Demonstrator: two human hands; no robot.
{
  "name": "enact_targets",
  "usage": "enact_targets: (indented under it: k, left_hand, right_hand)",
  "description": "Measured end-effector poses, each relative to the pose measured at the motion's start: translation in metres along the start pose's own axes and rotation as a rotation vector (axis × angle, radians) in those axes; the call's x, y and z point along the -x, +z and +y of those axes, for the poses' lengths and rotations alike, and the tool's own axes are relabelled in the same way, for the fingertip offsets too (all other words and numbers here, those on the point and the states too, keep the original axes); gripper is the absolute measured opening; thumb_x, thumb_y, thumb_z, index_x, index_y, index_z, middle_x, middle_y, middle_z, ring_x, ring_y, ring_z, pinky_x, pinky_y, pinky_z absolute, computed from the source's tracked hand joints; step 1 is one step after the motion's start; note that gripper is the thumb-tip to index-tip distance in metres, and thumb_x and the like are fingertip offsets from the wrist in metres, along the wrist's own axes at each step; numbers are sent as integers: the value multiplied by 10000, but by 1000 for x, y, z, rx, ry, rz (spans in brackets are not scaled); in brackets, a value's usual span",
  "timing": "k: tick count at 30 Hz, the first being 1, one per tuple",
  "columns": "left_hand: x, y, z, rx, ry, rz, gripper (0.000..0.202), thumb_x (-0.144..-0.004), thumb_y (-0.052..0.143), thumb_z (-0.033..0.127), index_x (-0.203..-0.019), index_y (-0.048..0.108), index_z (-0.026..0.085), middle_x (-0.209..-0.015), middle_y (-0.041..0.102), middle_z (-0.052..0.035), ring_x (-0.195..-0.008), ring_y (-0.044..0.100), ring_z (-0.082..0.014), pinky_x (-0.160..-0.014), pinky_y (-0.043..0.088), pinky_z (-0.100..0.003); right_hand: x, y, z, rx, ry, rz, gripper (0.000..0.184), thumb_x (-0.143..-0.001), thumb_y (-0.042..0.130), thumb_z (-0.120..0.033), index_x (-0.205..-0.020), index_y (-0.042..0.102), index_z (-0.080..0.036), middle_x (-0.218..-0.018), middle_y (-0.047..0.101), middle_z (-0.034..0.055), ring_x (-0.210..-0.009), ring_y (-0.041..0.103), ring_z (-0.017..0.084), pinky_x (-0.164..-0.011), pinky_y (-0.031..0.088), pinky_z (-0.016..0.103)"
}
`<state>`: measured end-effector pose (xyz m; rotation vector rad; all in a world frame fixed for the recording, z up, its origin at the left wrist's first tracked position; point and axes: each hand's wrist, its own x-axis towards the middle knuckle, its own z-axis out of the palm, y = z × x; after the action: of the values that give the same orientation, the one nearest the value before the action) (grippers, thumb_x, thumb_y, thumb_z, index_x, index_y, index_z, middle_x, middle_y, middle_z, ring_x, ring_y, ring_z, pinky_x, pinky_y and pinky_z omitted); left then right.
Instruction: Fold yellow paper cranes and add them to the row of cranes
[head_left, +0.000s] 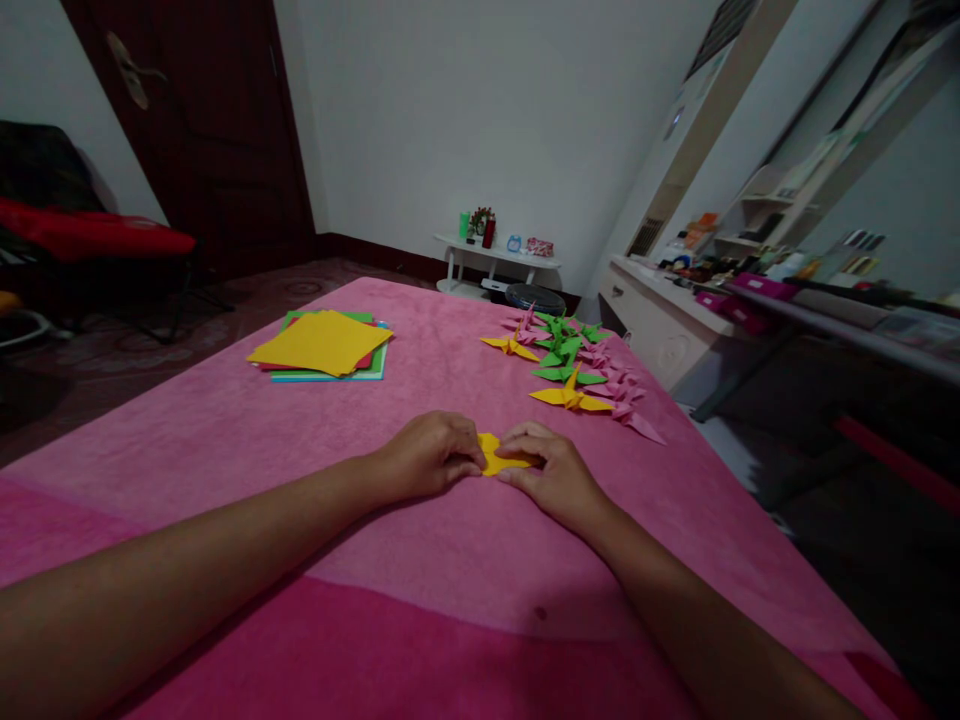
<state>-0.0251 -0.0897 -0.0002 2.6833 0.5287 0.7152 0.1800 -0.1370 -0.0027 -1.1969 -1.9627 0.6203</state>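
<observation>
A small piece of folded yellow paper [491,462] lies on the pink cloth between my two hands. My left hand [435,455] pinches its left end, with thumb and fingers closed together. On the other side, my right hand [551,468] grips the right part, fingertips over the top and thumb at the near edge. My fingers hide both ends of the paper, so its full shape cannot be made out. Beyond my right hand sit several folded paper cranes; a yellow crane [572,398] is nearest, with a green crane [568,375] and a pink crane [634,415] close by.
A stack of coloured paper sheets [322,343], yellow on top, lies at the left of the table [420,560]. Past the far edge stands a low white shelf [499,246]. A cluttered dresser [667,310] is at the right, a red chair [90,230] at the left.
</observation>
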Motion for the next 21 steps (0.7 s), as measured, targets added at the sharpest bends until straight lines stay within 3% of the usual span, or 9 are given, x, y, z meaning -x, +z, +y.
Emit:
enact_targets:
  k: [6, 12, 21]
  left_hand:
    - [1, 0, 0, 68, -23, 37, 112, -769, 565, 162, -811, 669, 169, -899, 624, -56, -814, 562, -132, -720, 425, -237]
    - [1, 0, -1, 106, -41, 40, 145, -778, 562, 166, -889, 654, 160, -834, 662, -49, -788, 580, -140, -740, 434, -259]
    - [-1, 0, 1, 132, -42, 28, 126, -779, 560, 162, -840, 670, 158, -807, 660, -45, -753, 582, -125, -714, 440, -245]
  right_hand:
    - [1, -3, -3, -37, 55, -33, 187, -663, 660, -106, -829, 683, -190, -848, 577, 22, -777, 571, 135, -702, 467, 262]
    - [2, -3, -2, -18, 3, -37, 128, -706, 645, -134, -808, 694, -195, -827, 595, 32, -767, 572, 141, -699, 465, 269]
    - [1, -2, -3, 13, -22, -30, 128, -751, 609, -154, -805, 705, -219, -800, 598, 27, -756, 574, 141, -688, 464, 274]
